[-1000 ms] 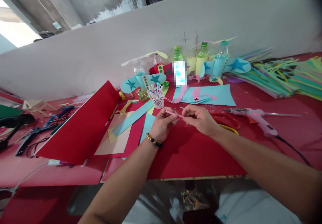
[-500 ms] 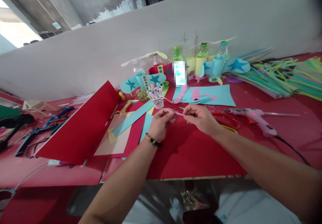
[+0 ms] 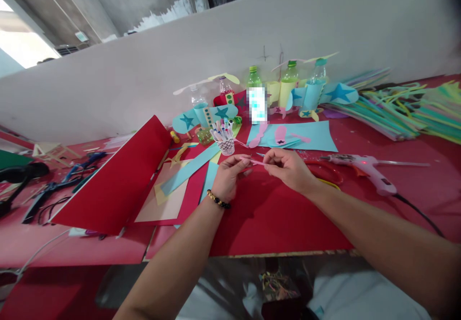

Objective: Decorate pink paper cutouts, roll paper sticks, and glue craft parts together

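Observation:
A thin pink paper strip stretches between my two hands, above the red table. My left hand, below which a beaded bracelet circles the wrist, pinches the strip's left end. The other end is between the thumb and fingers of my right hand. Just beyond them stands a cup of markers. Pink cut-out paper pieces lie on a light blue sheet behind my right hand. Orange-red scissor-like handles are partly hidden by that hand.
A pink glue gun with a lit red light and a cord lies at the right. Bottle planes with paper wings line the wall. A red board leans at the left, beside paper sheets. Colourful strips pile at the back right.
Both hands stay nearly where they were, still holding the pink strip. My right hand has shifted very slightly to the right.

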{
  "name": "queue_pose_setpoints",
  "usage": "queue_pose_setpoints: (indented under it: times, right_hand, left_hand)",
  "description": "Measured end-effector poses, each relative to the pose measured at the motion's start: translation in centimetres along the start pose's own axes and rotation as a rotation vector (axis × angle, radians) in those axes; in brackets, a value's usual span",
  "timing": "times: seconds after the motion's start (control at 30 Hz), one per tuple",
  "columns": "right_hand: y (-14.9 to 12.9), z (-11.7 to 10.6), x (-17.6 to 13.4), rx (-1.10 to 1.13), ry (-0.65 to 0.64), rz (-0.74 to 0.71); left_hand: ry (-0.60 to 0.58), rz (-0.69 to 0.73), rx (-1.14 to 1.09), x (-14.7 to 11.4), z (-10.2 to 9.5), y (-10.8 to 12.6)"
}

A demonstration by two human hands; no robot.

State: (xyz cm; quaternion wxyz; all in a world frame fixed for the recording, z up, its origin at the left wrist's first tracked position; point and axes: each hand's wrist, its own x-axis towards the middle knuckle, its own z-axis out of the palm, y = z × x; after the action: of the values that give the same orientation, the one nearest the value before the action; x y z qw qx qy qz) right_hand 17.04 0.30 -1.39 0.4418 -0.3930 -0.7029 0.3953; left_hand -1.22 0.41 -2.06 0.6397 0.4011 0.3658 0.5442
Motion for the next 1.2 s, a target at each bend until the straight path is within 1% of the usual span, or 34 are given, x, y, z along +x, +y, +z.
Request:
queue_pose_setpoints:
  times: [0.13, 0.2, 0.53, 0.7, 0.87, 1.03, 1.2]
  right_hand:
    - [-0.35, 0.1, -0.05, 0.017, -0.011, -0.009]
    - [-0.52, 0.18, -0.07, 0.022, -0.024, -0.011]
    - [-0.7, 0.26, -0.09, 0.041, -0.031, 0.008]
    - [-0.59, 0.2, -0.09, 0.048, -0.033, 0.014]
    - [-0.49, 0.22, -0.11, 0.061, -0.032, 0.038]
    - [-0.49, 0.24, -0.03, 0.064, -0.038, 0.05]
    - [-0.3, 0.13, 0.0, 0.05, -0.028, 0.05]
  left_hand:
    - [-0.088, -0.032, 0.078, -0.07, -0.04, -0.18]
    - [-0.099, -0.025, 0.095, -0.09, 0.01, -0.35]
    - [-0.084, 0.007, 0.115, -0.06, 0.04, -0.63]
    - [-0.066, -0.015, 0.114, -0.04, -0.03, -0.54]
    - [-0.017, -0.032, 0.071, -0.17, 0.18, -0.01]
    - [-0.03, -0.034, 0.042, -0.02, 0.01, 0.06]
    - [-0.01, -0.036, 0.036, 0.01, -0.14, 0.08]
